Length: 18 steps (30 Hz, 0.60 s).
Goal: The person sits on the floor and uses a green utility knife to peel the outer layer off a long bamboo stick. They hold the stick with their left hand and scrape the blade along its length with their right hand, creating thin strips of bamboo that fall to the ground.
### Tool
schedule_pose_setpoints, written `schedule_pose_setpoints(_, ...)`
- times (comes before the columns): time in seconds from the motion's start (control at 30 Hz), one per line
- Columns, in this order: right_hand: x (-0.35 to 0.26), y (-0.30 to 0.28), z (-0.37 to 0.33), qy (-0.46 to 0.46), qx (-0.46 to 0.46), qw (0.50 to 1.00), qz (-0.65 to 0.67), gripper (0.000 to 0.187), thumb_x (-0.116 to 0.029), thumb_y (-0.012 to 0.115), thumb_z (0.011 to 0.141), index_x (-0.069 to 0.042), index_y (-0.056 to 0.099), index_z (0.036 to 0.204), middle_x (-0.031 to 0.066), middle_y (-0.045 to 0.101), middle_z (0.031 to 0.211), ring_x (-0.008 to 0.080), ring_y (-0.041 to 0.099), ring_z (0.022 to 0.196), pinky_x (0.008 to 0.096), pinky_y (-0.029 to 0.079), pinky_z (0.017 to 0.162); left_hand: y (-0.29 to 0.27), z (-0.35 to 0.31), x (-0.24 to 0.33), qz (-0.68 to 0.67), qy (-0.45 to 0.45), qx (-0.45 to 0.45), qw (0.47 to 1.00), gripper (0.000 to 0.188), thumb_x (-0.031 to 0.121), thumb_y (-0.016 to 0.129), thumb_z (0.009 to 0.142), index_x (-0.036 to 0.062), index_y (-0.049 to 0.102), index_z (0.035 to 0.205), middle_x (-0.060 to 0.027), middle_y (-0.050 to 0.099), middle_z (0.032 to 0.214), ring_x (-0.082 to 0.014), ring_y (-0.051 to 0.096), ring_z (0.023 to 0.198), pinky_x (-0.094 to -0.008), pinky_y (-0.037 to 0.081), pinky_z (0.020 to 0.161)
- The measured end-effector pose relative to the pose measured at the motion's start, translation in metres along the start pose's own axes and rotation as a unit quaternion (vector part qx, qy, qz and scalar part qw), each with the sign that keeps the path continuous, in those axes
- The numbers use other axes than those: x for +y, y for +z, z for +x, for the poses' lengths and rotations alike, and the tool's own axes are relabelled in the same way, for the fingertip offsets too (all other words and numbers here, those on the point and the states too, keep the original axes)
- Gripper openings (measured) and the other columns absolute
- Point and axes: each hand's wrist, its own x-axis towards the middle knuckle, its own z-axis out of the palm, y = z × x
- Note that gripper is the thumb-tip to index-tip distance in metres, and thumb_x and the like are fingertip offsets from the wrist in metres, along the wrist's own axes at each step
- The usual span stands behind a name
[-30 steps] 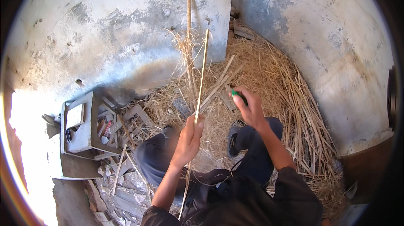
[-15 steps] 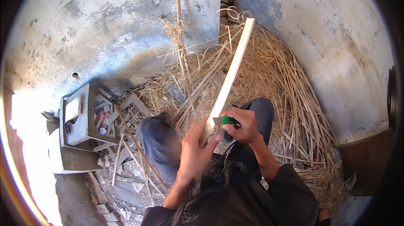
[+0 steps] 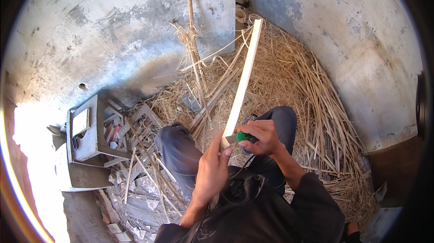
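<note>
The straight strip (image 3: 243, 84), perhaps bamboo, swung left.

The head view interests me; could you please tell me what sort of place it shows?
Probably a makeshift workshop: blotchy, worn walls, heaped straw-like shavings, and a green-handled knife held against a pale strip.

Hands, two: left hand (image 3: 211, 173), right hand (image 3: 264, 137). Green-handled knife (image 3: 242, 137), one. Pale strip (image 3: 244, 78), one. Long pole (image 3: 189, 5), one. Wooden cabinet (image 3: 88, 146), one. Wall hole (image 3: 82, 86), one. Trouser legs (image 3: 178, 157), two. Slats at right (image 3: 327, 125), many, too tangled for counting.
</note>
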Motion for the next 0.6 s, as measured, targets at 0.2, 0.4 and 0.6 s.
schedule_pose_setpoints(0.2,0.004,0.006,0.005,-0.039,0.017,0.999,0.003,0.039,-0.042,0.081,0.1,-0.003,0.077,0.106,0.0057,0.072,0.075,0.0218,0.066,0.055,0.0346,0.049,0.05,-0.001,0.005,0.011,0.011,-0.073,-0.027,0.997,0.034,0.015,0.063,0.113,-0.0012,0.055,0.142,-0.0336,0.072,0.109,-0.0537,0.072,0.099,-0.0542,0.055,0.083)
schedule_pose_setpoints(0.4,0.006,0.007,0.009,-0.039,0.016,0.999,-0.02,0.035,-0.039,0.083,0.098,-0.005,0.08,0.105,0.0025,0.068,0.071,0.0192,0.064,0.053,0.0336,0.048,0.048,-0.002,0.005,0.005,0.034,-0.061,-0.011,0.998,0.027,0.015,0.062,0.114,-0.0022,0.055,0.132,-0.0339,0.071,0.105,-0.0563,0.069,0.097,-0.0566,0.053,0.082)
schedule_pose_setpoints(0.6,0.004,-0.001,0.017,-0.063,-0.002,0.996,-0.063,0.033,-0.039,0.086,0.094,-0.008,0.082,0.105,-0.0003,0.067,0.07,0.0169,0.063,0.054,0.0326,0.047,0.049,-0.009,0.007,0.009,0.027,-0.09,-0.036,0.995,0.027,0.015,0.06,0.114,-0.0027,0.054,0.134,-0.0337,0.072,0.107,-0.0558,0.07,0.099,-0.0547,0.054,0.085)
